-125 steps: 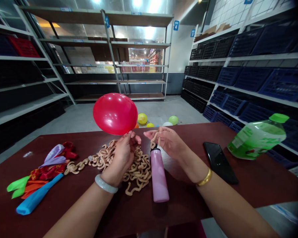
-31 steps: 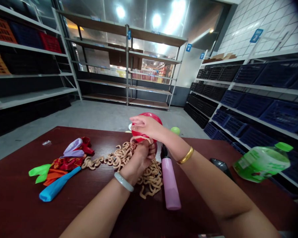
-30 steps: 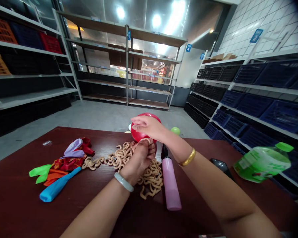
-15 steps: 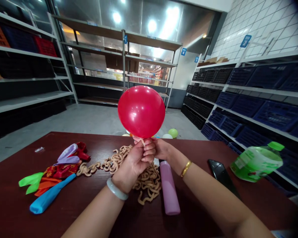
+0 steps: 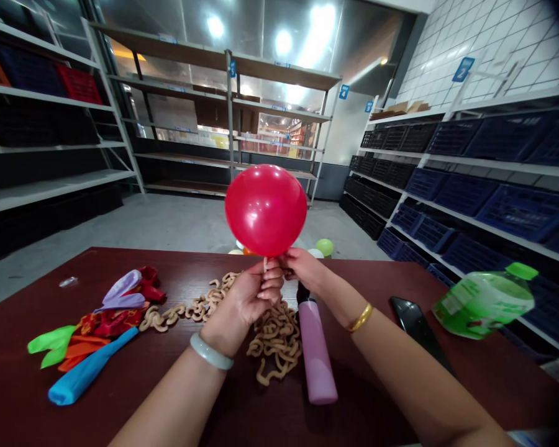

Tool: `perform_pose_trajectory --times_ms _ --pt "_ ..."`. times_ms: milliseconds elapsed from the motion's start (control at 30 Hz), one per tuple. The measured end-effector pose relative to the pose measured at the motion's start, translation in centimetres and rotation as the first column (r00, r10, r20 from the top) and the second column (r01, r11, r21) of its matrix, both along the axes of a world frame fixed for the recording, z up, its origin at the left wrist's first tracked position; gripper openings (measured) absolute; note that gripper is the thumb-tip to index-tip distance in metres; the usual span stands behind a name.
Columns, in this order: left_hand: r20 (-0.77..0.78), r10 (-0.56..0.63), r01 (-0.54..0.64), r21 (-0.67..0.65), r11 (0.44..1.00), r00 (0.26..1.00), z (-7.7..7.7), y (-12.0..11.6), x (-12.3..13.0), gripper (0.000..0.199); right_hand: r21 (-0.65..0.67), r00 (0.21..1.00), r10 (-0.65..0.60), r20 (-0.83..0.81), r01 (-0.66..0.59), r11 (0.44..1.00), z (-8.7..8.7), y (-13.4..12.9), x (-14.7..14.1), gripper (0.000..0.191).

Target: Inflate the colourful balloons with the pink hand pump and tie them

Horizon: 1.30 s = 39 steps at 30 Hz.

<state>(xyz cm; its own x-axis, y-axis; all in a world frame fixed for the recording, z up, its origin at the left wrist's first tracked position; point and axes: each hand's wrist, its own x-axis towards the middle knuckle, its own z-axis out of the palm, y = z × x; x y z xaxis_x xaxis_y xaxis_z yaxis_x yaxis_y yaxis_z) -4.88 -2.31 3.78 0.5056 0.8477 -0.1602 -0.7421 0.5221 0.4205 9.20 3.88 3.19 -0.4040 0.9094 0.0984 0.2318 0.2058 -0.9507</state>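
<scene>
An inflated red balloon stands upright above my hands, its neck pointing down. My left hand is closed around the balloon's neck, thumb on top. Just to the right, my right hand pinches at the base of the same balloon, its fingertips partly hidden. Beneath and beside my left hand lies a pile of tan curled pieces. A pink cylinder with a black top lies right of the pile. Uninflated balloons in purple, red, green, orange and blue lie at the left.
On the dark red table, a black phone and a green-capped bottle are at the right. A small clear wrapper is at the far left. Several balloons, one green, lie on the floor beyond. Shelves with crates stand around.
The red balloon looks slightly smaller and farther away. My left hand has shifted a little left, and my right hand's fingers have drawn slightly apart from it.
</scene>
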Motion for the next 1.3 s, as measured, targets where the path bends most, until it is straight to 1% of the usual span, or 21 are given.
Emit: perform_pose_trajectory --times_ms 67,133,167,233,267,333,433,467,567,600,633,667,733,800,867,933,967,1033,1100,1167,1300 --pt "-0.083 0.032 -0.027 0.06 0.998 0.996 -0.6 0.4 0.1 0.018 -0.052 0.999 -0.004 -0.032 0.002 0.999 -0.1 0.0 0.3 0.018" --pt "-0.198 0.129 -0.102 0.139 0.985 0.972 -1.0 0.5 0.4 0.022 -0.046 0.999 -0.024 -0.037 0.023 0.999 -0.1 -0.3 0.6 0.018" --pt "-0.259 0.187 -0.144 0.176 0.974 0.948 -1.1 0.5 0.7 0.026 -0.004 0.999 -0.042 -0.017 0.042 0.999 -0.1 -0.6 0.7 0.017" --pt "-0.371 0.298 -0.221 0.236 0.946 0.88 -1.1 0.4 1.2 0.035 0.138 0.995 -0.084 0.062 0.074 0.988 0.2 -1.3 1.1 0.016" --pt "-0.416 0.336 -0.245 0.258 0.935 0.845 -1.2 0.3 1.5 0.038 0.216 0.988 -0.112 0.106 0.087 0.972 0.4 -1.7 1.3 0.016" --pt "-0.482 0.377 -0.265 0.284 0.921 0.791 -1.3 0.2 2.0 0.042 0.347 0.971 -0.169 0.167 0.103 0.932 0.7 -2.5 1.7 0.016" --pt "-0.533 0.42 -0.273 0.334 0.902 0.735 -1.9 0.5 2.4 0.042 0.435 0.957 -0.223 0.187 0.123 0.892 0.5 -3.2 2.0 0.016" --pt "-0.545 0.458 -0.291 0.368 0.883 0.702 -2.2 0.7 2.4 0.04 0.456 0.95 -0.247 0.193 0.137 0.879 0.2 -3.4 2.1 0.016" --pt "-0.555 0.591 -0.37 0.466 0.804 0.585 -3.1 1.3 2.4 0.03 0.539 0.925 -0.332 0.184 0.188 0.821 -0.8 -3.8 1.9 0.012" --pt "-0.554 0.616 -0.389 0.48 0.786 0.56 -3.4 1.5 2.4 0.027 0.559 0.925 -0.34 0.168 0.195 0.806 -1.1 -4.0 1.9 0.012" --pt "-0.553 0.625 -0.4 0.483 0.779 0.551 -3.7 1.6 2.4 0.025 0.57 0.93 -0.335 0.15 0.196 0.798 -1.4 -4.2 1.8 0.012" --pt "-0.55 0.626 -0.406 0.477 0.779 0.553 -3.9 1.7 2.5 0.024 0.572 0.937 -0.324 0.131 0.196 0.796 -1.6 -4.4 1.8 0.011" --pt "-0.543 0.612 -0.402 0.464 0.79 0.576 -4.1 1.7 2.8 0.024 0.549 0.956 -0.28 0.093 0.185 0.815 -1.7 -4.8 1.9 0.011" --pt "-0.536 0.58 -0.38 0.443 0.812 0.613 -4.1 1.5 3.1 0.026 0.527 0.98 -0.195 0.033 0.149 0.836 -1.6 -4.9 2.2 0.016" --pt "-0.539 0.542 -0.356 0.416 0.837 0.645 -3.9 1.3 3.3 0.028 0.545 0.995 -0.096 -0.032 0.098 0.833 -1.5 -4.8 2.6 0.025" --pt "-0.544 0.51 -0.336 0.391 0.857 0.666 -3.7 1.0 3.4 0.03 0.567 0.996 -0.044 -0.071 0.077 0.82 -1.5 -4.6 3.0 0.025" --pt "-0.544 0.5 -0.328 0.386 0.862 0.674 -3.6 0.9 3.5 0.03 0.555 0.994 -0.043 -0.096 0.089 0.827 -1.6 -4.5 3.2 0.021" --pt "-0.542 0.489 -0.317 0.383 0.867 0.683 -3.3 0.7 3.7 0.032 0.488 0.986 -0.054 -0.158 0.126 0.864 -1.8 -4.4 3.3 0.012" --pt "-0.548 0.493 -0.318 0.386 0.866 0.675 -3.1 0.4 4.0 0.033 0.432 0.973 -0.074 -0.218 0.164 0.887 -2.0 -4.4 3.3 0.009" --pt "-0.559 0.497 -0.318 0.391 0.864 0.663 -3.0 0.1 4.3 0.033 0.45 0.97 -0.094 -0.223 0.188 0.873 -2.0 -4.4 3.3 0.01" --pt "-0.568 0.506 -0.302 0.418 0.857 0.649 -3.3 0.0 4.6 0.032 0.55 0.977 -0.132 -0.166 0.203 0.81 -1.7 -4.6 3.5 0.01"
